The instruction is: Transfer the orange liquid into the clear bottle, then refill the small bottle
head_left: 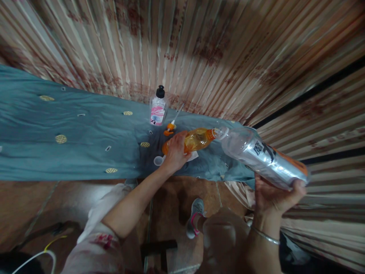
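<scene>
My left hand [176, 151] is wrapped round an orange, see-through bottle [199, 139], tilted with its neck to the right. My right hand [278, 198] grips the base end of a large clear plastic bottle [241, 144] with a silver and orange label. The two bottle mouths meet, the clear one slanting down to the left. Close behind my left hand lies an orange pump top [169, 128] with a thin tube. A small translucent cup or cap [158, 161] sits beside my left wrist. Under the orange bottle a white piece of paper or label [193, 155] partly shows.
A clear bottle with a pink label and black cap [157, 110] stands at the back of the narrow surface, covered by a blue-green cloth [91, 129]. Pleated curtains [182, 45] hang behind and to the right. A white cable [37, 258] is at the lower left.
</scene>
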`<state>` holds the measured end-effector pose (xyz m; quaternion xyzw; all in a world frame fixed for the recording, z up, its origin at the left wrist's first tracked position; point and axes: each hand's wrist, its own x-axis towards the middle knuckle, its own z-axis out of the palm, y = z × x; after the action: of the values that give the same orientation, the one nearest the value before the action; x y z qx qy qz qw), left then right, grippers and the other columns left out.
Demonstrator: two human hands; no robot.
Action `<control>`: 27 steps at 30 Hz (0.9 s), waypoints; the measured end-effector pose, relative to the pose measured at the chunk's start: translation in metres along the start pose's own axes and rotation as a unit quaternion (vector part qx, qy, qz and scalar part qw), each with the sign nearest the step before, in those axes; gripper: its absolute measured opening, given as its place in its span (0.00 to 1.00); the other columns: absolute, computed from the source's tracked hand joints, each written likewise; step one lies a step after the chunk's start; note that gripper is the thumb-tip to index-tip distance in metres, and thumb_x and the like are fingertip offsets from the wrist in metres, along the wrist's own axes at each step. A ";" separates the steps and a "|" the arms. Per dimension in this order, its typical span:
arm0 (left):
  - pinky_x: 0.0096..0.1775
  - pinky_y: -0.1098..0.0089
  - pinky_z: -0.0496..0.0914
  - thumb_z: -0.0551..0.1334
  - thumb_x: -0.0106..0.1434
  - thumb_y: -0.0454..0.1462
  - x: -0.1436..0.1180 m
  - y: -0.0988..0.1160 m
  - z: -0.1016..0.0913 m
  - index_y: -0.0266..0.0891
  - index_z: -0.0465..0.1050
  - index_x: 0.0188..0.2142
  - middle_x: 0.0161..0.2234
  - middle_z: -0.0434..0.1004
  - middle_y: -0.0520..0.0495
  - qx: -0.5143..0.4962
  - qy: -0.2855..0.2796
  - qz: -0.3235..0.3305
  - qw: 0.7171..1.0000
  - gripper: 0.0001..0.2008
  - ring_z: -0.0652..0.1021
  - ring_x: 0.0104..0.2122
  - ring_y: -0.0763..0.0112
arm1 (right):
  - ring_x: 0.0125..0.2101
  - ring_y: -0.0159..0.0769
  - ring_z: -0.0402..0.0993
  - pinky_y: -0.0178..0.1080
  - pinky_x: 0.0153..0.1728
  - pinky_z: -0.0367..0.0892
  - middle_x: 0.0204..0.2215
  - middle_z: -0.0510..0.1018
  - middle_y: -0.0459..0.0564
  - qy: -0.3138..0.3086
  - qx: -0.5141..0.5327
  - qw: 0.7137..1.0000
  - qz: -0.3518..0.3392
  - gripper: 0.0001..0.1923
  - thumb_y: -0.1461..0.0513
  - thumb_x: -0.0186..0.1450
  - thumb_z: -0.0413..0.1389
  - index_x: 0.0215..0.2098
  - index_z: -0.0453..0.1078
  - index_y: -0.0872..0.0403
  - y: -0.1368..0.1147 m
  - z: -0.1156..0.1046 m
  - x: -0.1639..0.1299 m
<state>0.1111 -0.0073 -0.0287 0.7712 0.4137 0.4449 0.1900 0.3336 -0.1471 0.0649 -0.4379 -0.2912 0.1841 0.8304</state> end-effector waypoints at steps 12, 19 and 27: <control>0.59 0.50 0.66 0.65 0.52 0.28 -0.001 0.000 0.002 0.38 0.57 0.60 0.58 0.71 0.36 0.000 0.007 0.001 1.000 0.36 0.73 0.58 0.51 | 0.53 0.45 0.74 0.46 0.45 0.76 0.45 0.79 0.48 0.017 -0.004 1.000 0.003 0.27 0.50 0.51 0.58 0.47 0.73 0.51 -0.001 0.003 0.000; 0.59 0.49 0.66 0.65 0.52 0.29 -0.001 0.000 0.001 0.36 0.57 0.60 0.58 0.71 0.35 0.001 0.002 -0.002 1.000 0.36 0.72 0.58 0.50 | 0.53 0.44 0.74 0.46 0.44 0.76 0.46 0.78 0.49 0.025 -0.011 1.000 0.009 0.26 0.50 0.51 0.57 0.45 0.73 0.52 0.000 0.001 0.000; 0.59 0.50 0.67 0.65 0.53 0.29 -0.001 0.000 0.002 0.38 0.57 0.60 0.58 0.71 0.36 0.004 0.012 0.003 1.000 0.36 0.73 0.57 0.51 | 0.55 0.49 0.72 0.55 0.48 0.74 0.47 0.78 0.49 0.043 0.010 0.999 0.013 0.24 0.50 0.50 0.59 0.43 0.73 0.51 0.001 0.000 0.000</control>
<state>0.1125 -0.0079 -0.0301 0.7677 0.4155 0.4529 0.1812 0.3335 -0.1466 0.0640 -0.4405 -0.2473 0.1785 0.8443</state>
